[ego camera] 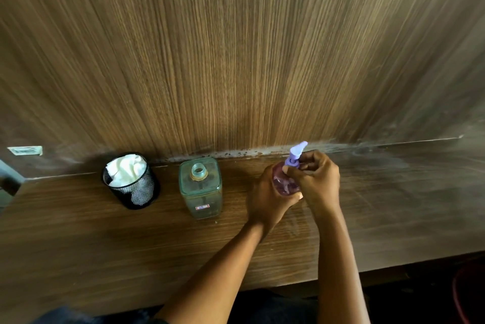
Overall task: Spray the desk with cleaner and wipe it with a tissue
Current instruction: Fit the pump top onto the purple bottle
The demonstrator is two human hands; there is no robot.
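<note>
Landmark: clear square bottle (200,189), uncapped with its neck open, upright on the desk (91,239); small red-and-white label low on its near face.
Cleaner: purple pump bottle (284,185), to the right of the square bottle, near it but apart, close to the desk's back edge. Its base is hidden by the hands; cannot tell if it rests on the wood.
Pump: lilac pump head (298,151), spout angled up and away from the square bottle.
Left: left hand (267,199) wraps the purple bottle's body from the side facing the square bottle, fingers curled round it, gripping.
Right: right hand (319,182) sits on the side of the purple bottle away from the square bottle, fingertips pinching the collar just under the pump head, other fingers curled in.
Wipe: white tissue (126,170), crumpled, stuffed into a black mesh cup (141,193) left of the square bottle, a gap between them, well apart from both hands.
Backdrop: wood-grain back panel (236,61) rises directly behind the square bottle.
Seam: pale speckled residue (236,153) along the panel-desk join, behind and to the right of the square bottle.
Surface: dull grey haze on the desk beyond the hands, on the side away from the square bottle.
Far left: small pale sticker (25,150) on the panel, past the mesh cup.
</note>
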